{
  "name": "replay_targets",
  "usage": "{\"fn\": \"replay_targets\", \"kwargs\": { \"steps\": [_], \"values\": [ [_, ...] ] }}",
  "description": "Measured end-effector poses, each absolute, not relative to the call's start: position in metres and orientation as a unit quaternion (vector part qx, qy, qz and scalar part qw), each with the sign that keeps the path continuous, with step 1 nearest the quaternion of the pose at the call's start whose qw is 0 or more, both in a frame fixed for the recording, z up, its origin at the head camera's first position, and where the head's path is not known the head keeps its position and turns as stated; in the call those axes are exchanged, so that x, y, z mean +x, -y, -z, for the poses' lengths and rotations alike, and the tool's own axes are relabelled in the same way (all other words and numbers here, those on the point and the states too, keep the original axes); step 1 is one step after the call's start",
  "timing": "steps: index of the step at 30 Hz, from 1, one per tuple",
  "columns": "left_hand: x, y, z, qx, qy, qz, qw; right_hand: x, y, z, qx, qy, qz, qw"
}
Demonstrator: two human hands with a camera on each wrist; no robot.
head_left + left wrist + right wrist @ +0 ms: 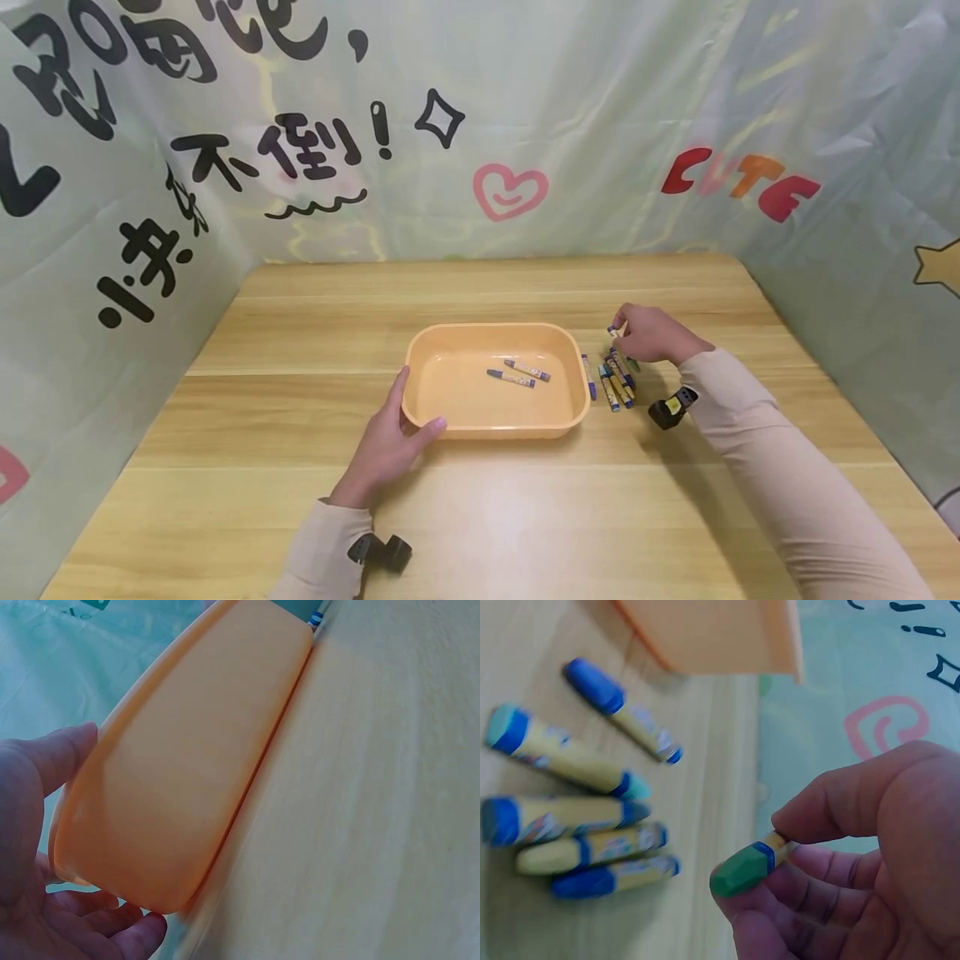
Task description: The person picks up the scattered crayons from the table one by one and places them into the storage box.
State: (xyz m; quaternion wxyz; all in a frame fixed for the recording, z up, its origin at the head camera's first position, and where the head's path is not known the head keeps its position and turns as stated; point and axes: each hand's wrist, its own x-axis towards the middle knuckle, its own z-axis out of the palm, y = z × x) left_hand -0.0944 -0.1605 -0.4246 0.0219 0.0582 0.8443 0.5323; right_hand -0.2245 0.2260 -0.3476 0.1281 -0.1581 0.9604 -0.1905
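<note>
A peach-orange plastic tray (495, 432) stands on the table with two wrapped crayons (512, 379) lying inside it. My left hand (384, 450) grips the tray's near left corner, thumb at the rim and fingers against the outer side. Right of the tray, my right hand (654, 333) pinches a green crayon (742, 874) between thumb and fingers, above the table. Several loose crayons (562, 761) lie below and beside that hand, with blue, teal, grey and pale yellow ends. The left wrist view shows the tray's outer wall (180, 765) and the left hand (45, 840) at one end.
The wooden table (300, 350) is bounded by a pale printed cloth (600, 125) at the back and sides. One blue crayon (589, 379) lies close along the tray's right wall. A black wrist camera (673, 408) sits below the right hand.
</note>
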Motion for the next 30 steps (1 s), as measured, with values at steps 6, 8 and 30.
{"fn": "replay_targets", "kwargs": {
  "steps": [6, 8, 30],
  "values": [
    [-0.094, 0.161, 0.425, 0.058, -0.843, -0.535, 0.022, -0.226, -0.210, 0.336, -0.174, -0.958, 0.193, 0.124],
    [-0.094, 0.161, 0.425, 0.058, -0.843, -0.534, 0.021, -0.227, -0.205, 0.333, -0.179, -0.956, 0.195, 0.127],
    [-0.093, 0.161, 0.425, 0.058, -0.845, -0.531, 0.020, -0.237, -0.158, 0.321, -0.219, -0.942, 0.205, 0.153]
  ]
}}
